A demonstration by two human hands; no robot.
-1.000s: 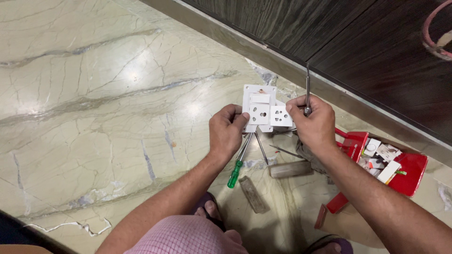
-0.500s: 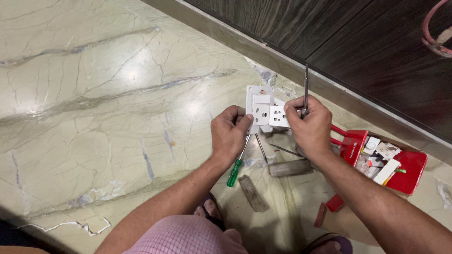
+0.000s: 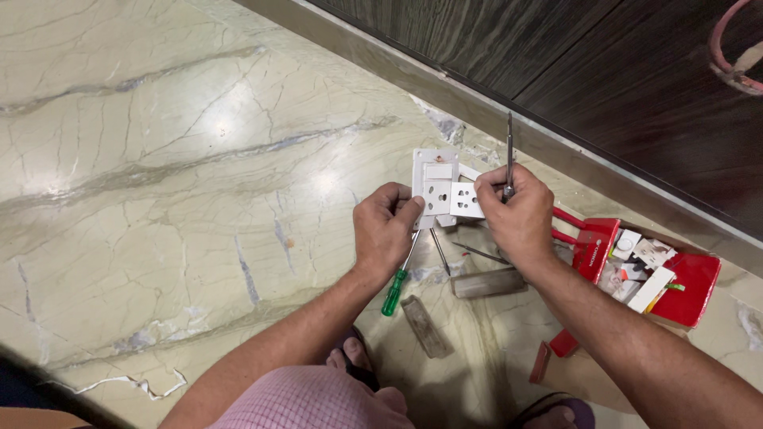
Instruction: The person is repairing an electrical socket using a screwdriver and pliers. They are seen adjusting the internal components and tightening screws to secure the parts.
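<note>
Switch plate [image 3: 439, 189], white w/ socket modules, was held up over the marble floor [image 3: 159, 159] near the dark skirting. Head view: left hand [image 3: 385, 230] pinched its lower left edge, fingers closed on it; right hand [image 3: 518, 214] gripped the right side plus a thin screwdriver [image 3: 509, 151] pointing up. Green-handled screwdriver [image 3: 395, 289] lay below, red toolbox [image 3: 668, 270] to the right. Looked like mid-fitting of a module; next prob needed the tip brought steady onto a screw

White switch-and-socket plate [image 3: 439, 191] sat face up above marble floor, gripped at both edges, thin metal screwdriver [image 3: 509, 155] stood upright, pinched at its right edge
</note>
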